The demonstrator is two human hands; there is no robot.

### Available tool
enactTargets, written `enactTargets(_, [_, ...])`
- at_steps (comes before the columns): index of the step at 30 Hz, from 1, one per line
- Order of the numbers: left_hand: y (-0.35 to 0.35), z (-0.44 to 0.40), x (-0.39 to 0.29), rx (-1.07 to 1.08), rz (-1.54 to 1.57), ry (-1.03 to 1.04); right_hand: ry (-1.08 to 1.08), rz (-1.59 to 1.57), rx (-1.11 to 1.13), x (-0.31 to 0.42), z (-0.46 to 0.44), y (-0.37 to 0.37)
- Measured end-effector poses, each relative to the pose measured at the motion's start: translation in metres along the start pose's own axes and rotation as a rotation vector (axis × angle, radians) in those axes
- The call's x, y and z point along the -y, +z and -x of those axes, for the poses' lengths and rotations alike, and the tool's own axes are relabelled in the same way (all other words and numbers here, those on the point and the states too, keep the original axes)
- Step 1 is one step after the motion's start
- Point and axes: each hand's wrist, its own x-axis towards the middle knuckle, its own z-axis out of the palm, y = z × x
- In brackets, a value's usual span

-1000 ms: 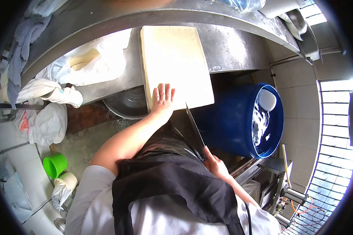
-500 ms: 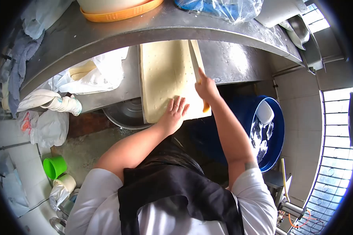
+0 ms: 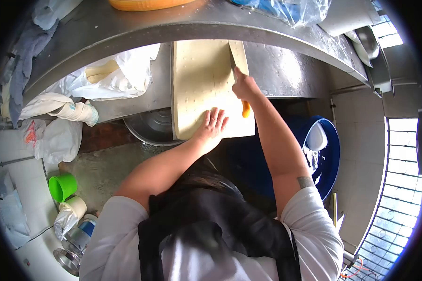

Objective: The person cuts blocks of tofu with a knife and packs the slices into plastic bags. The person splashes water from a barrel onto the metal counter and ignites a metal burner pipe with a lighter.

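Pale slab (image 3: pixel 199 79) — left hand (image 3: pixel 212 128) open, flat on top, right hand (image 3: pixel 245 88) outstretched, gripping knife (image 3: pixel 246 110)

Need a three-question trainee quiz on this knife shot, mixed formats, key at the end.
1. What does the right hand hold? A) a cloth B) a knife C) a bucket
2. True or false: the left hand rests on the pale slab.
3. Fill in the colour: the drum at the right is ____.

Key: 1 B; 2 true; 3 blue.
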Motion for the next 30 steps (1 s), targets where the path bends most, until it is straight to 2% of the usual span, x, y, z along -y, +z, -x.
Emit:
enactTargets(1, [0.000, 0.001, 0.001, -0.041, -0.030, 0.006, -0.059, 0.022, -0.053, -0.007, 0.021, 0.006])
enactTargets(5, [-0.005, 0.002, 0.003, -0.054, -0.047, 0.041, -0.049, -0.059, -0.017, -0.018, 0.128, 0.021])
enactTargets(9, [0.000, -0.006, -0.001, 0.125, 0.072, 0.032, -0.065, -0.019, 0.011, -0.037, 0.240, 0.061])
enactTargets(14, [0.008, -0.008, -0.002, 0.141, 0.169, 0.056, 0.054, -0.031, 0.088, -0.046, 0.349, 0.070])
enactTargets(18, [0.000, -0.022, -0.001, 0.193, 0.139, 0.053, 0.052, -0.121, 0.058, -0.072, 0.418, 0.068])
enactTargets(19, [-0.001, -0.026, -0.001, 0.204, 0.132, 0.041, 0.010, -0.153, -0.035, -0.083, 0.434, 0.073])
enactTargets(21, [0.028, -0.032, -0.003, 0.109, 0.168, 0.034, -0.044, -0.180, -0.131, -0.090, 0.432, 0.074])
enactTargets(23, [0.016, -0.032, 0.006, 0.021, 0.200, 0.022, -0.052, -0.227, -0.286, -0.080, 0.407, 0.070])
enactTargets(25, [-0.051, -0.025, 0.034, 0.343, 0.482, 0.027, -0.025, -0.272, -0.239, -0.067, 0.357, 0.064])
enactTargets(28, [-0.061, 0.025, 0.068, 0.314, 0.461, -0.181, -0.118, -0.338, -0.214, -0.025, 0.245, 0.058])
enactTargets(30, [-0.070, 0.055, 0.082, 0.348, 0.377, -0.211, -0.170, -0.274, -0.121, 0.011, 0.163, 0.050])
